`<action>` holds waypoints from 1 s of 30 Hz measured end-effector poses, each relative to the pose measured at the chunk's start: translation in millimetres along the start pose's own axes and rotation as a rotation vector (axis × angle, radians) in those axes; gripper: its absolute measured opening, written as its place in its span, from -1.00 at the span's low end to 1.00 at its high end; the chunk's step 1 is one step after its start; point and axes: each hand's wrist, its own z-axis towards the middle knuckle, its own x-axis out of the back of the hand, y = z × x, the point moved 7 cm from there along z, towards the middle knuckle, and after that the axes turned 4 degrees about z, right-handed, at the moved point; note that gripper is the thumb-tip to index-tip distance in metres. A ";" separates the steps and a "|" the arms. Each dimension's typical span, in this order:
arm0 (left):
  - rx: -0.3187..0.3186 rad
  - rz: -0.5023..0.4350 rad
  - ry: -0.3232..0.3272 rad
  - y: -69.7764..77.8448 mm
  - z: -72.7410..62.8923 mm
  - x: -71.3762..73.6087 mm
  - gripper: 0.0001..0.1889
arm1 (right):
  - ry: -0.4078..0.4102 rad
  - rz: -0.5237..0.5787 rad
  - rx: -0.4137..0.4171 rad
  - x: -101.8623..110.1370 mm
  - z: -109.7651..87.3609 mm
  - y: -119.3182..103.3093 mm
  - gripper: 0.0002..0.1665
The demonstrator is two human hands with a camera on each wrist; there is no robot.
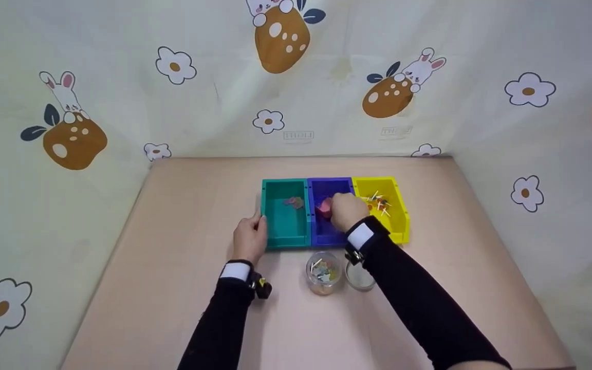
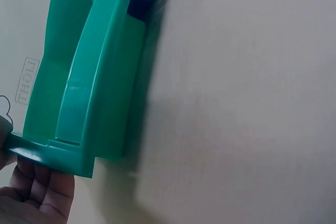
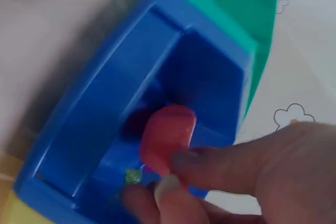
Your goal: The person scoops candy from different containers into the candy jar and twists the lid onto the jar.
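Pinkish-red scoop (image 3: 167, 135) is down in the blue bin (image 3: 105, 59), pinched between the thumb and fingers of the right hand (image 1: 350, 211). Left hand (image 1: 251, 239) grips the side wall of the green bin (image 1: 283, 226) (left-wrist view catches its fingers curled under the rim). Right-wrist view adds a small green piece (image 3: 134, 176) by the fingertips. Only the head view gets the white sticks (image 1: 384, 211) in the yellow bin (image 1: 398, 226), plus clear jar (image 1: 324, 275) and round lid-like piece (image 1: 360, 277). Beige tabletop (image 1: 172, 257), pale rabbit-print cloth (image 1: 214, 131) on three sides.
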 end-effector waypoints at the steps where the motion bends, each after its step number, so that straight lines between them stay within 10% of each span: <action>1: 0.010 0.006 -0.003 1.9 -0.6 0.9 -0.61 | -0.001 0.003 0.002 -1.7 1.9 0.4 -0.80; 5: 0.023 -0.007 -0.017 -3.4 1.9 -0.4 -0.61 | -0.015 0.044 -0.015 -20.9 17.2 11.8 -0.81; 12: -0.062 0.035 0.014 -60.5 35.9 -31.5 -0.64 | -0.030 0.079 -0.100 -59.9 50.8 40.1 -0.76; 20: -0.030 -0.029 -0.008 -16.0 15.3 -10.2 -0.67 | 0.020 -0.002 -0.072 -23.5 15.0 11.3 -0.75; 30: 0.006 -0.014 -0.010 -17.3 10.6 -8.1 -0.62 | 0.020 -0.002 -0.099 -26.0 11.5 10.8 -0.71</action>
